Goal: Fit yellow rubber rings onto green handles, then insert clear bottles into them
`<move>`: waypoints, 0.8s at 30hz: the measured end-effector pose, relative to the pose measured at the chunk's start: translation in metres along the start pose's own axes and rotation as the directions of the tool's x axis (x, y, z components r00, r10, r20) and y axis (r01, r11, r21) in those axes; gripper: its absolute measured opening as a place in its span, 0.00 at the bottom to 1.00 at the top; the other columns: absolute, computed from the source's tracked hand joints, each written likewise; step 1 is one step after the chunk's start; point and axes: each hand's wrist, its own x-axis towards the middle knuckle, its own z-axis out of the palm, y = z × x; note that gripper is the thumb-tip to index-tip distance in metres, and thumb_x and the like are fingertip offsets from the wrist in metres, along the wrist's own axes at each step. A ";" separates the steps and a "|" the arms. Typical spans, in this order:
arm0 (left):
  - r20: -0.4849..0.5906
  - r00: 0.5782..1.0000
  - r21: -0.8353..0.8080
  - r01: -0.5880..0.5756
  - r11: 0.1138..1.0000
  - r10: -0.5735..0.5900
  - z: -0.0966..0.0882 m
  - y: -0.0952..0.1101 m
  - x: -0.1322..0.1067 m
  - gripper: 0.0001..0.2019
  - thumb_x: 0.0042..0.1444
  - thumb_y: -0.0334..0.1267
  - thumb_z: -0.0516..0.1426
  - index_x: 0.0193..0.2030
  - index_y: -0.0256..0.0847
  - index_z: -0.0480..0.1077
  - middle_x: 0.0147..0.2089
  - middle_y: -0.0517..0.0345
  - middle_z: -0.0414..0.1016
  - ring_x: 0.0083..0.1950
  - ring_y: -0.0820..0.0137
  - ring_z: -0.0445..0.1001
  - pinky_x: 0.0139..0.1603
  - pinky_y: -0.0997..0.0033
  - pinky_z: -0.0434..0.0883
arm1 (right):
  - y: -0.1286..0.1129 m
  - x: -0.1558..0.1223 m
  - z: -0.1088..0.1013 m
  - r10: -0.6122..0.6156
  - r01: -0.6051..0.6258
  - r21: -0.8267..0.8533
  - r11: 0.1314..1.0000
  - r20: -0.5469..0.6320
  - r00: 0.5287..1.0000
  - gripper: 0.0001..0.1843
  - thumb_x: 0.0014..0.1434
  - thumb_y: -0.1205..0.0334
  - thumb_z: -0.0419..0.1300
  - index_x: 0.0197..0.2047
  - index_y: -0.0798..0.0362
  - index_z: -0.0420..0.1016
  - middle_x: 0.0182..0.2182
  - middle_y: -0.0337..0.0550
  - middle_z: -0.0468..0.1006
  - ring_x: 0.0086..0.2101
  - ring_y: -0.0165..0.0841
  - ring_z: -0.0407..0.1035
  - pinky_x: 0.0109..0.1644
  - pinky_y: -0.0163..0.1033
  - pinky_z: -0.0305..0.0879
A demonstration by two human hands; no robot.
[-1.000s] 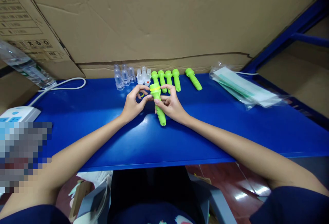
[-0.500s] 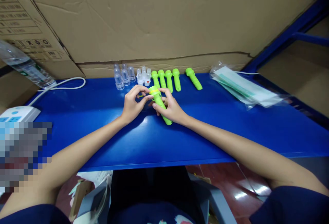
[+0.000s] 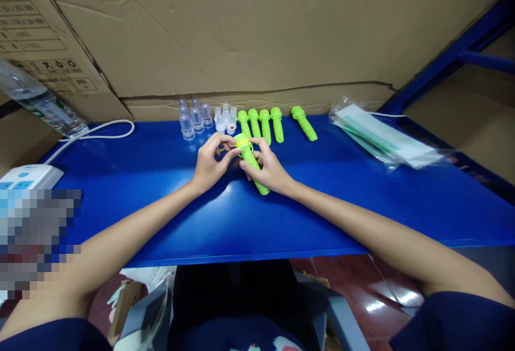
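Fingers of the right hand [image 3: 274,171] grip the green flashlight body [image 3: 251,160] mid-frame, its axis sloping toward lower right. The left hand [image 3: 211,163] touches its upper end (whether pinching, I cannot tell).

The head camera faces forward, down over the table [image 3: 233,227].

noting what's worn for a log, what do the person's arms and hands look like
The left hand and right hand are bare, with no gloves, watches or bracelets visible. The short, dark navy fabric left sleeve and matching right sleeve look plain, without visible markings.
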 end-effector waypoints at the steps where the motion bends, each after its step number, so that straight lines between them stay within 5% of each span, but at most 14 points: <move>1: -0.003 1.000 -0.002 -0.012 1.000 0.012 0.000 0.000 0.000 0.09 0.61 0.42 0.64 0.40 0.39 0.72 0.38 0.58 0.77 0.35 0.74 0.72 0.34 0.74 0.66 | 0.000 0.000 0.000 -0.003 0.003 -0.004 1.000 0.000 1.000 0.27 0.60 0.56 0.61 0.56 0.49 0.51 0.26 0.30 0.74 0.19 0.28 0.69 0.23 0.34 0.66; 12: 0.014 0.991 -0.001 -0.130 0.992 0.130 -0.001 -0.001 0.000 0.07 0.63 0.38 0.62 0.45 0.40 0.76 0.42 0.56 0.77 0.38 0.74 0.73 0.35 0.75 0.67 | 0.000 -0.001 0.001 -0.078 0.073 -0.114 0.991 -0.039 0.996 0.26 0.61 0.57 0.59 0.57 0.49 0.52 0.27 0.32 0.74 0.22 0.28 0.66 0.26 0.34 0.62; 24: 0.105 0.990 -0.053 -0.093 0.994 0.098 -0.002 -0.001 0.003 0.05 0.65 0.37 0.59 0.44 0.39 0.74 0.41 0.55 0.75 0.40 0.72 0.73 0.37 0.73 0.68 | 0.002 -0.002 0.001 -0.079 0.074 -0.083 0.994 -0.056 0.995 0.26 0.60 0.56 0.60 0.56 0.50 0.53 0.28 0.33 0.74 0.23 0.27 0.66 0.28 0.34 0.64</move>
